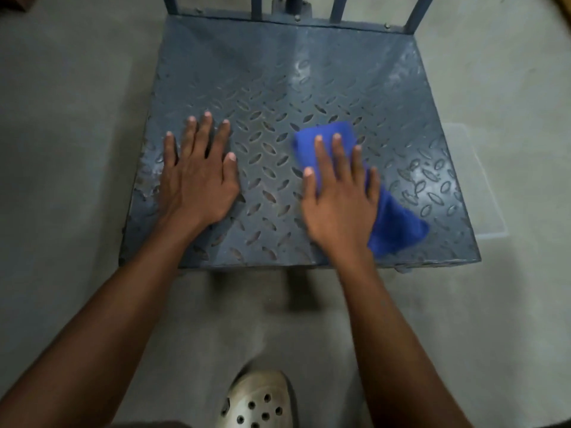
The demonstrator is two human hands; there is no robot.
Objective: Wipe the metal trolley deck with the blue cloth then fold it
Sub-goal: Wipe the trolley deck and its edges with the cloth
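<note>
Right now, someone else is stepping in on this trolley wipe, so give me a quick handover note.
Left hand: open, flat on the bare trolley deck, near its left edge.
Right hand: open, straight fingers pressing the blue cloth onto the deck, near right of centre.
Cloth: bunched and unfolded, mostly under and right of that hand.
Done: wiping is in progress; how much is covered cannot be told.
Left: finish the deck, then fold the cloth.

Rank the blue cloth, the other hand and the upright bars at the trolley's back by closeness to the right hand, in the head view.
1. Blue cloth, pressed under the right hand.
2. Left hand, flat on the left side of the deck.
3. Upright bars, at the far edge.
</note>
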